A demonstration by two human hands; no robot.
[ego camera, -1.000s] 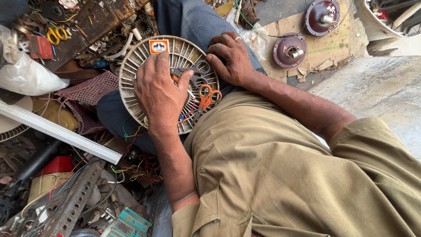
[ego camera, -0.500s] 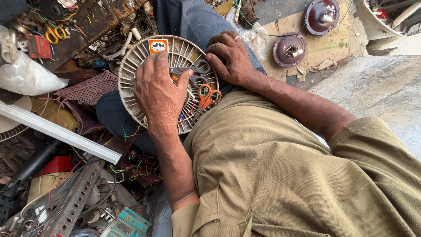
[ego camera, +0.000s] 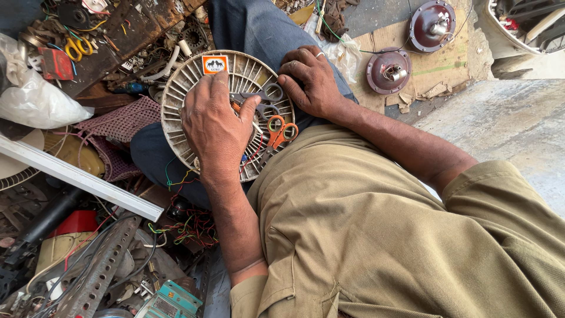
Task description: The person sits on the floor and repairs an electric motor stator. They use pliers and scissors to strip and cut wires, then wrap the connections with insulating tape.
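Observation:
A round white slatted fan disc [ego camera: 176,100] with an orange label lies on my lap, over blue trousers. My left hand [ego camera: 215,126] lies palm down on its middle, fingers curled onto the slats beside the label. My right hand [ego camera: 312,82], with a ring on one finger, clasps the disc's right rim. Orange-handled scissors [ego camera: 281,132] and grey-handled scissors [ego camera: 268,94] lie on the disc between my hands. Thin coloured wires [ego camera: 176,176] trail from the disc's lower edge.
Two dark red domed motor covers [ego camera: 388,70] [ego camera: 432,26] sit on cardboard at the upper right. A white bar [ego camera: 76,176], a white bag [ego camera: 35,103], yellow scissors [ego camera: 76,50], perforated metal angle [ego camera: 100,265] and tangled wires crowd the left.

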